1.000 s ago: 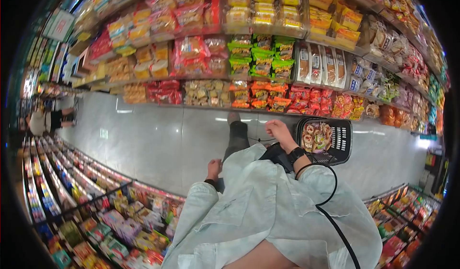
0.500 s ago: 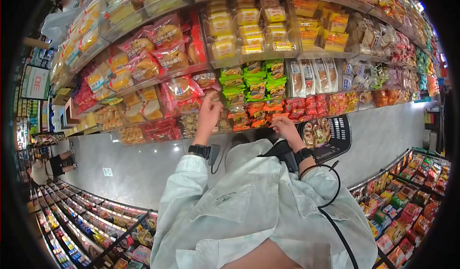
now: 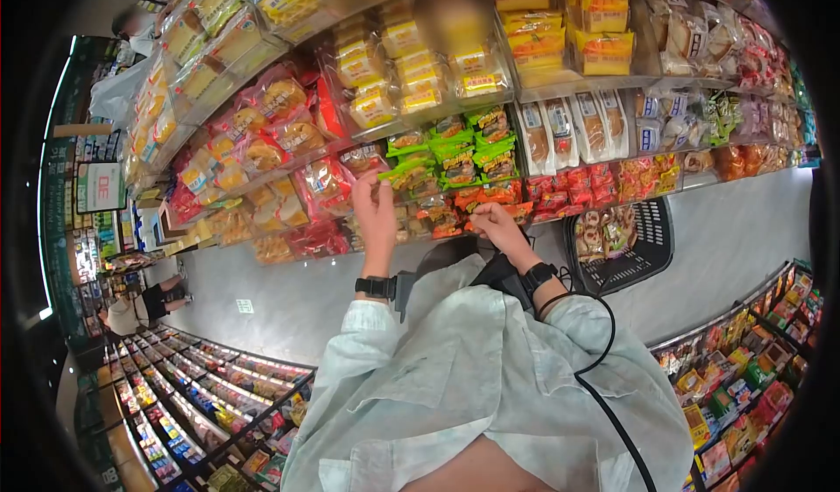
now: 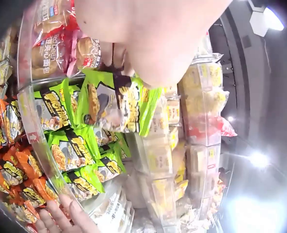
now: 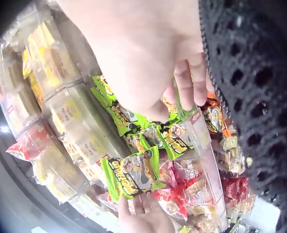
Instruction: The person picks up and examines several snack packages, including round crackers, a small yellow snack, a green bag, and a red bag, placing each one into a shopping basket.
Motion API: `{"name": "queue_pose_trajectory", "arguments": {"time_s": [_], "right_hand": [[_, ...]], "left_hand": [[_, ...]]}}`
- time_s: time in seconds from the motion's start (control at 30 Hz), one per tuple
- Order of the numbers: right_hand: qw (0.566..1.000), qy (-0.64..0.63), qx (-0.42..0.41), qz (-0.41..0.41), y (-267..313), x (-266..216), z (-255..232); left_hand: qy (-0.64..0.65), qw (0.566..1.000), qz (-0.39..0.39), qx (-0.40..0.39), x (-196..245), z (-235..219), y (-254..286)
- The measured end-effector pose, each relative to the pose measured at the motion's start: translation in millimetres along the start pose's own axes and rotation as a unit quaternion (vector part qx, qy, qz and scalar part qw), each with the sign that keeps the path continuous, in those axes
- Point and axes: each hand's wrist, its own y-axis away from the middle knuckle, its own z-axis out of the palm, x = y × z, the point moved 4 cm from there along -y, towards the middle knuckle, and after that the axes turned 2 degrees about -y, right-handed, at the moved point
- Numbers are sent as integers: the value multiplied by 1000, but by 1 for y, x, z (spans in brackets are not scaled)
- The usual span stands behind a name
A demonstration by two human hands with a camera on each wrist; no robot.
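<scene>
Snack shelf (image 3: 560,85), left hand (image 3: 374,203) pinching green packet (image 4: 119,104)

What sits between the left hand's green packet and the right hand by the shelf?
In the head view, orange snack packets sit between the green packet held by the left hand and the right hand.

Tiered store shelving (image 3: 560,85) with clear plastic front rails, carrying packaged snacks. Upper tier: yellow-labelled cake packs (image 3: 420,76) and orange boxes (image 3: 604,50). Middle tier: red-wrapped buns (image 3: 297,137) at left, green snack packets (image 3: 455,146) at centre, white-sleeved pastries (image 3: 573,129) to their right. Lower tier: orange packets (image 3: 486,196) and red packets (image 3: 569,186). On the grey tiled floor (image 3: 726,238) beside the shelving, a black basket (image 3: 643,256) holding what appear to be wrapped snacks.
</scene>
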Motion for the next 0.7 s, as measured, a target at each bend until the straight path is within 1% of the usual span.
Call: {"name": "queue_pose_trajectory", "arguments": {"time_s": [0.03,0.07,0.1,0.13,0.2,0.23,0.33,0.37,0.47,0.5,0.6,0.63,0.7], "right_hand": [[1000,7,-6,-18,7,-6,6],[999,16,-11,-40,11,-12,9],[997,24,-25,-71,10,-6,12],[996,34,-29,-80,15,-12,14],[993,55,-33,-95,27,-18,19],[995,57,-43,-69,27,-11,20],[995,35,-59,-67,36,-3,29],[996,49,-47,-60,40,0,33],[995,48,-24,-83,43,30,46],[995,38,-22,-89,52,36,55],[997,47,-12,-62,78,68,74],[997,30,-13,-66,86,80,79],[995,90,-4,-49,107,104,86]], "left_hand": [[112,985,-117,-62,4,2,13],[113,979,-133,-101,3,4,26],[117,973,-143,-140,-2,8,36],[122,964,-152,-180,-7,13,47],[157,944,-189,-219,-23,23,73],[175,933,-205,-240,-25,28,81],[174,929,-191,-266,-28,32,100],[207,917,-182,-289,-30,32,106],[102,935,-99,-324,-22,9,122],[122,927,-110,-338,-31,4,133],[177,895,-147,-383,-74,-7,168],[187,883,-147,-404,-86,-11,179],[205,856,-157,-448,-99,-23,208]]}}
